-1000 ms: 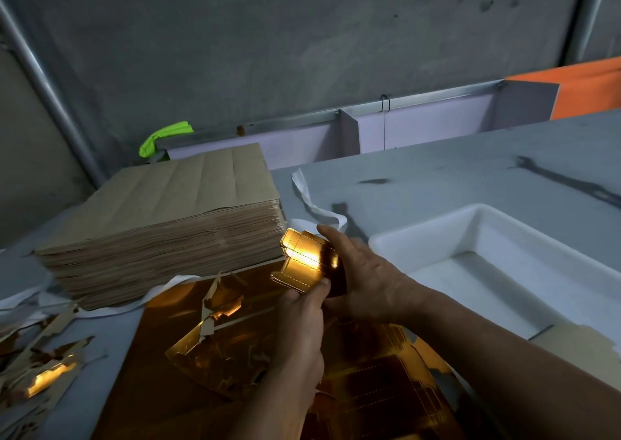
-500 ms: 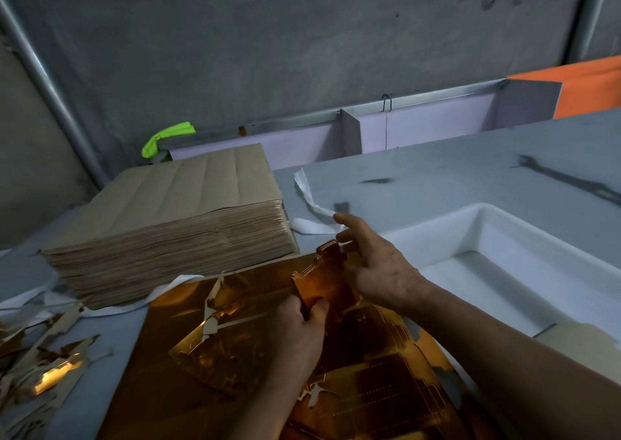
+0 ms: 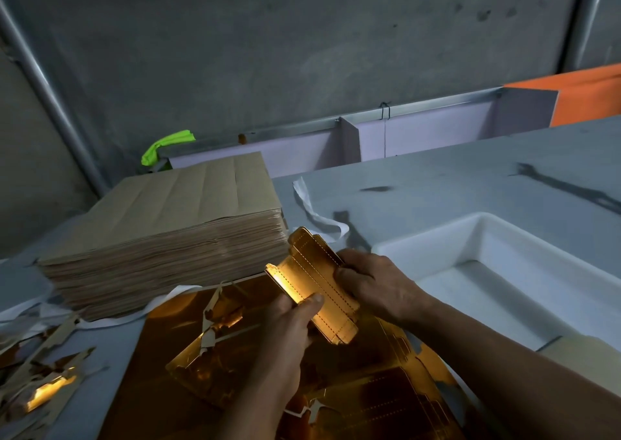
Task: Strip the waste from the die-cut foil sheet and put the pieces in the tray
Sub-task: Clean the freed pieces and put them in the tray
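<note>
gold die-cut foil piece (image 3: 316,281): head view; a creased, dash-scored carton blank, lifted clear of the table between both hands, just left of the tray.
left hand (image 3: 289,328): thumb pressed over the blank's near end, fingers curled beneath it; likely steadying it for a check of its edges.
right hand (image 3: 373,285): fingers curled round the blank's tray-side edge, so it looks placed to carry the blank across.
gold foil sheet (image 3: 369,392): flat on the grey table (image 3: 437,184) under the forearms, with scored blanks not yet pulled out; the task seems mid-way.
torn foil waste (image 3: 208,338): loose on the sheet's left part.
foil scraps (image 3: 40,389): heaped at far left, well apart from the tray, probably to keep waste from the pieces.
white plastic tray (image 3: 430,233): near, right of the hands; its contents are unclear.
stack of brown card sheets (image 3: 161,224): behind the sheet.
</note>
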`<state>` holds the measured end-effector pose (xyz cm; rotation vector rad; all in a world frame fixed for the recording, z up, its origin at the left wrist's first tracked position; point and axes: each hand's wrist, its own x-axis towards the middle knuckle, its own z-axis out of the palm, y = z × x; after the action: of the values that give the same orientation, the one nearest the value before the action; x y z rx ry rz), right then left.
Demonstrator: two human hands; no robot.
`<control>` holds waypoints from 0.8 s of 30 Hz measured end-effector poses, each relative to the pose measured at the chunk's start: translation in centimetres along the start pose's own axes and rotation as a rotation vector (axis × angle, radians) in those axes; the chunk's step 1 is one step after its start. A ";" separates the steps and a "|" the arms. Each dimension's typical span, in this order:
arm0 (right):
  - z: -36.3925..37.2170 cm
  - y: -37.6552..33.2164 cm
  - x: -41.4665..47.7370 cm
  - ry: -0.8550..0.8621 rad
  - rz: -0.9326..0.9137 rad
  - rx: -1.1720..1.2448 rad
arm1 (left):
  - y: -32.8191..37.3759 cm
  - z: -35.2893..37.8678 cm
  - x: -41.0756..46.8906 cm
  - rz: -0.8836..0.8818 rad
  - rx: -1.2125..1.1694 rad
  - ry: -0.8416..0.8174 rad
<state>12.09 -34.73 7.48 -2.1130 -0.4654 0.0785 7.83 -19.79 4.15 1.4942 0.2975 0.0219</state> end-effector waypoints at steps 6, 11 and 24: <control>-0.4 0.1 0.2 -0.008 0.200 0.368 | 0.3 0.0 -0.2 0.019 -0.156 -0.095; -1.1 -0.2 0.6 -0.002 0.297 0.374 | 1.4 -0.7 -0.2 0.134 -0.342 -0.253; -1.0 -0.2 0.4 -0.036 0.443 0.608 | 2.9 -1.3 0.2 0.272 -0.390 -0.252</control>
<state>12.61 -35.30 8.29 -1.5766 0.0257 0.4547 8.22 -18.19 6.91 1.1245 -0.1122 0.1026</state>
